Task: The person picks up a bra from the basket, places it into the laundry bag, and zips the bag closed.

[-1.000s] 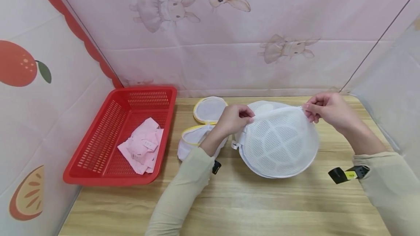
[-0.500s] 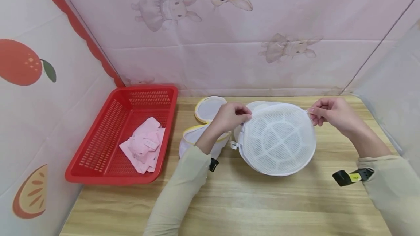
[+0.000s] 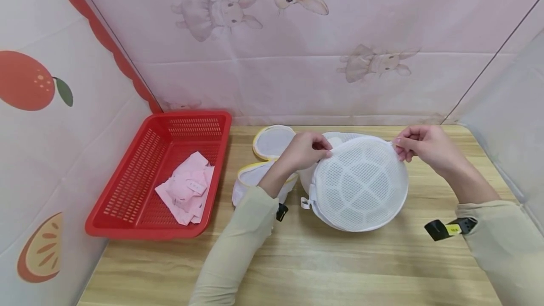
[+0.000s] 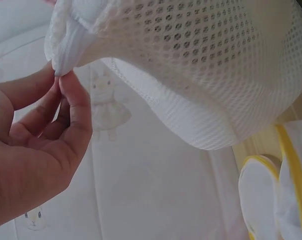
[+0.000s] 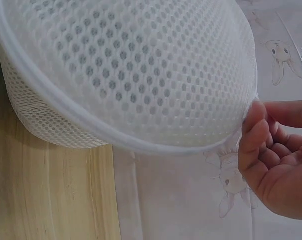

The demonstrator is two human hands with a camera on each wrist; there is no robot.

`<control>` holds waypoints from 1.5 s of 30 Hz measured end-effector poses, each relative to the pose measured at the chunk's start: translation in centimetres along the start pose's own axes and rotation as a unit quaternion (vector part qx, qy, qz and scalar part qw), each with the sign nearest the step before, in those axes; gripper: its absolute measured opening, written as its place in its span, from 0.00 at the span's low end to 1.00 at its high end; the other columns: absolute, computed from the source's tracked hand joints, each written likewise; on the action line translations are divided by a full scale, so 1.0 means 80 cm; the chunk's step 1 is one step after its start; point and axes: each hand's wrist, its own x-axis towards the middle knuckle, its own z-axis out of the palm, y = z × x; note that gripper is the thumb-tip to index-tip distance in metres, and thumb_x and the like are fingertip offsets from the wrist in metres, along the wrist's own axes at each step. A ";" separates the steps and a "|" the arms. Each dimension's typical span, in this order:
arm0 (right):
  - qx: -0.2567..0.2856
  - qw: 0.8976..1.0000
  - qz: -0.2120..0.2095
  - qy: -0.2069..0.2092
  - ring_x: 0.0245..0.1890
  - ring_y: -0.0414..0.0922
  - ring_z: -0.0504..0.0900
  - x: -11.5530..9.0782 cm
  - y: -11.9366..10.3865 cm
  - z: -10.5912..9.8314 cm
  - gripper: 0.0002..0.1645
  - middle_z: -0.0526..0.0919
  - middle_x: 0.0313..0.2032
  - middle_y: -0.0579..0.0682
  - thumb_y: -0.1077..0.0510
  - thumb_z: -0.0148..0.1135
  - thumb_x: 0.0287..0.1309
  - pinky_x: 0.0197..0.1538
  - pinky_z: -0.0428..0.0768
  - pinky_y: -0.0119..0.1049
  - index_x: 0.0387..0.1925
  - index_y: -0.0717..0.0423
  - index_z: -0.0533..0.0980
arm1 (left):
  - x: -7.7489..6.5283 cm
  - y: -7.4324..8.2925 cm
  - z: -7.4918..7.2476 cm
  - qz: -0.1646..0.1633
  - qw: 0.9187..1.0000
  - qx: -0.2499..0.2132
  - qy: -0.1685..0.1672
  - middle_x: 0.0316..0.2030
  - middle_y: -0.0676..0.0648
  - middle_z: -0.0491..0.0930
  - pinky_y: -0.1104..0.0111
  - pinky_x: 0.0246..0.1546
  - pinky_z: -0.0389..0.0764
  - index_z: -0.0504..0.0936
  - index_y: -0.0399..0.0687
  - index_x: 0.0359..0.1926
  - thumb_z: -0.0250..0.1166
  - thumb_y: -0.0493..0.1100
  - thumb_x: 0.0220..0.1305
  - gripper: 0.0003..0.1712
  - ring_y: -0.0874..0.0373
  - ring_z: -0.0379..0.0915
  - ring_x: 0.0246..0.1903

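A round white mesh laundry bag (image 3: 361, 185) with a piped rim is held tilted over the table's right half. My left hand (image 3: 305, 151) pinches its rim at the upper left between thumb and forefinger; the left wrist view shows this hand (image 4: 46, 135) gripping the edge by a zipper band. At the upper right, my right hand (image 3: 425, 148) pinches the rim as well. In the right wrist view those fingertips (image 5: 254, 112) meet at the edge of the mesh. More white mesh of the bag shows behind the raised round face. What lies inside it is hidden.
A red plastic basket (image 3: 95, 223) stands at the left with folded pink cloth (image 3: 187, 190) in it. Between basket and mesh bag lies a smaller white bag with yellow trim (image 3: 246, 178), its round lid (image 3: 274, 141) flipped back. A printed backdrop (image 3: 272, 89) borders the table.
Both hands keep their pinch on the mesh laundry bag. Its round face was lifted and turned flatter toward the camera, then dipped slightly. The hands have shifted only a little.
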 end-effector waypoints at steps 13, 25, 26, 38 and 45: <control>-0.019 0.999 0.051 -0.008 0.18 0.40 0.75 -0.008 0.029 -0.002 0.10 0.76 0.19 0.49 0.67 0.51 0.61 0.23 0.78 0.32 0.29 0.74 0.70 | -0.007 -0.016 -0.003 -0.015 0.997 0.003 0.076 0.25 0.51 0.78 0.77 0.28 0.71 0.82 0.42 0.29 0.64 0.37 0.57 0.02 0.61 0.71 0.26; 0.021 0.999 0.000 -0.024 0.19 0.42 0.76 -0.008 0.017 -0.007 0.11 0.78 0.20 0.49 0.66 0.52 0.61 0.23 0.76 0.31 0.29 0.74 0.72 | -0.001 -0.015 -0.007 -0.020 0.999 -0.024 0.037 0.31 0.51 0.79 0.77 0.31 0.73 0.83 0.44 0.36 0.61 0.42 0.61 0.07 0.62 0.72 0.31; 0.023 0.999 -0.007 -0.025 0.19 0.42 0.76 -0.007 0.014 -0.006 0.10 0.78 0.20 0.49 0.66 0.52 0.61 0.23 0.76 0.31 0.29 0.73 0.72 | -0.001 -0.013 -0.007 -0.015 0.999 -0.024 0.036 0.32 0.51 0.79 0.77 0.32 0.73 0.83 0.44 0.37 0.61 0.42 0.61 0.07 0.62 0.72 0.32; -0.012 1.000 -0.011 -0.007 0.17 0.41 0.72 0.000 -0.008 0.004 0.11 0.75 0.18 0.48 0.66 0.54 0.60 0.21 0.74 0.31 0.30 0.76 0.72 | 0.002 0.002 0.000 0.019 1.000 0.015 0.020 0.28 0.51 0.78 0.78 0.28 0.71 0.83 0.42 0.33 0.62 0.40 0.60 0.05 0.63 0.70 0.28; -0.001 0.999 0.035 -0.015 0.17 0.41 0.75 -0.006 0.006 -0.004 0.09 0.76 0.18 0.48 0.67 0.51 0.60 0.22 0.77 0.31 0.25 0.70 0.72 | -0.004 -0.008 -0.006 -0.029 0.995 -0.003 0.094 0.28 0.49 0.79 0.76 0.28 0.73 0.82 0.41 0.34 0.61 0.39 0.60 0.06 0.60 0.72 0.28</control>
